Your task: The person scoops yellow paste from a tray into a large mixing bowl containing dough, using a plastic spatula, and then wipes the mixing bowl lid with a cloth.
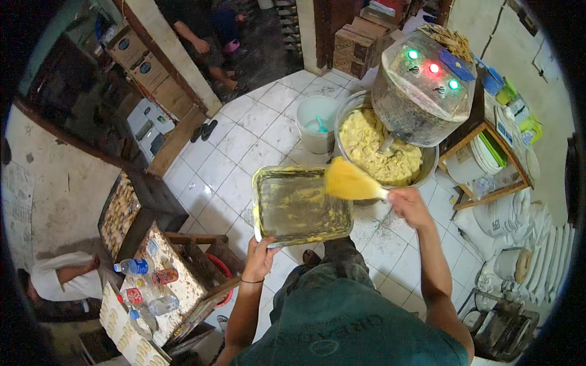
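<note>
My left hand (261,257) grips the near left corner of a rectangular metal tray (293,204), its inside smeared with yellow residue. In my right hand (410,206) is the pale handle of a wide, yellow-coated spatula (354,182). Its blade overlaps the tray's right side; whether it touches cannot be told. Just beyond, the steel bowl (434,165) of a mixer (421,91) holds lumpy yellow dough (372,143). The mixer head covers part of that dough.
Left of the bowl stands a white bucket (316,140) with a turquoise utensil inside. Plastic bottles (165,276) crowd a table at left. A wooden shelf (488,165) and white sacks (549,262) line the right. Other people are at the doorway (201,46) and far left (67,274).
</note>
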`<state>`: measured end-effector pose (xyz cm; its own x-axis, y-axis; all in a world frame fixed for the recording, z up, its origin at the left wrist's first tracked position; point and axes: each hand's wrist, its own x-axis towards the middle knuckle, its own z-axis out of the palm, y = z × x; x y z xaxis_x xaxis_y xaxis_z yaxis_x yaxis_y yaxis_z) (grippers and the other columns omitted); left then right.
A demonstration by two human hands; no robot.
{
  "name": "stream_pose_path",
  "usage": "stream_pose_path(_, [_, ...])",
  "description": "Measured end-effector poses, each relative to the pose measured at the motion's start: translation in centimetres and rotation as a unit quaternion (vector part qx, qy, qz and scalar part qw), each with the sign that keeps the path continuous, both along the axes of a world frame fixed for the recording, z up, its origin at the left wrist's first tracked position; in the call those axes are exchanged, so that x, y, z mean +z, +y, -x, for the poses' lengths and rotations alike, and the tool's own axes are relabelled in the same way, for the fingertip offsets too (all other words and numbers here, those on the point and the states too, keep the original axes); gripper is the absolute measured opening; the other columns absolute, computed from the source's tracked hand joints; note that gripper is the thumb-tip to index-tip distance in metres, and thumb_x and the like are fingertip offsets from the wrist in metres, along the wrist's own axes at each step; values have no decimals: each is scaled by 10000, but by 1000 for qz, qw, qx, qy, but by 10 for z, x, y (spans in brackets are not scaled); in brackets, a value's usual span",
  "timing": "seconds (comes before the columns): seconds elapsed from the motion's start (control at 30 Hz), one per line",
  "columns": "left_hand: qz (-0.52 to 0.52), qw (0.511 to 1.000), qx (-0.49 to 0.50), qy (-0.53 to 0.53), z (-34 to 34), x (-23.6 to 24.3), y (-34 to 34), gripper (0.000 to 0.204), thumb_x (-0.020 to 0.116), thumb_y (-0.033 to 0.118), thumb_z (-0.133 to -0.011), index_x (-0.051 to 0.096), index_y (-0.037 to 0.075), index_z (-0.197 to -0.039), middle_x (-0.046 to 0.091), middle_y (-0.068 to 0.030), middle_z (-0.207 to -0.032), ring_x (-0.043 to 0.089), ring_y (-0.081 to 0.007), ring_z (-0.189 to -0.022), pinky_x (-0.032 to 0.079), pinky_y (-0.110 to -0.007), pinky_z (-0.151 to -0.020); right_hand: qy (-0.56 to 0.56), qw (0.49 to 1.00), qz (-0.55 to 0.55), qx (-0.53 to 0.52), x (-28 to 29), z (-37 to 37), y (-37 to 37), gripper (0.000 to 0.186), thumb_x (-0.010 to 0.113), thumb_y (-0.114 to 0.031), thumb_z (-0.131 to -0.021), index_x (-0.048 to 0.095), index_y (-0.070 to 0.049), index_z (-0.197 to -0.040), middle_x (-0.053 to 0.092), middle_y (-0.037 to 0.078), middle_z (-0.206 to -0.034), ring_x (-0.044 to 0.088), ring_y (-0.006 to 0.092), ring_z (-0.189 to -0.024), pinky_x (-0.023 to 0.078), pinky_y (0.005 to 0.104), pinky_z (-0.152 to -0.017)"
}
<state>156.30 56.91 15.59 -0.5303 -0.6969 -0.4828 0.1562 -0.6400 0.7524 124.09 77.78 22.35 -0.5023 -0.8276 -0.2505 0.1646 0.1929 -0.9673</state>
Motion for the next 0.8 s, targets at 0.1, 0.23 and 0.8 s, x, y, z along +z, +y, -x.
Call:
stream_pose_path(0.1, [39, 998, -19, 43, 9, 32, 2, 189, 411, -50, -758, 481, -28, -932, 562, -86, -829, 590, -170, -738, 543, -322, -678, 56, 996, -46, -45, -14, 27, 23, 253, 576, -253, -803, 639, -24, -890, 425, -43, -504, 345, 22, -433, 263, 201, -374])
stream_pose_path(0.23, [84, 994, -62, -26, -1, 44, 2, 239, 438, -34, -761, 476, -10, -995, 562, -61, -864, 579, -146, -756, 523, -282, -658, 122, 986, -110, -30, -11, 34, 3, 287, 576, -267, -797, 630, -2, -894, 477, -7, -522, 398, 61, -457, 321, 232, -408])
stream_pose_path(0.8, [88, 986, -132, -40, 1, 44, 10, 271, 496, 16, -786, 476, 17, -1056, 554, -47, -956, 560, -120, -823, 503, -259, -664, 28, 996, 77, -22, 26, 7, -74, 245, 546, -263, -821, 606, -26, -812, 398, -60, -517, 326, 27, -427, 247, 200, -375])
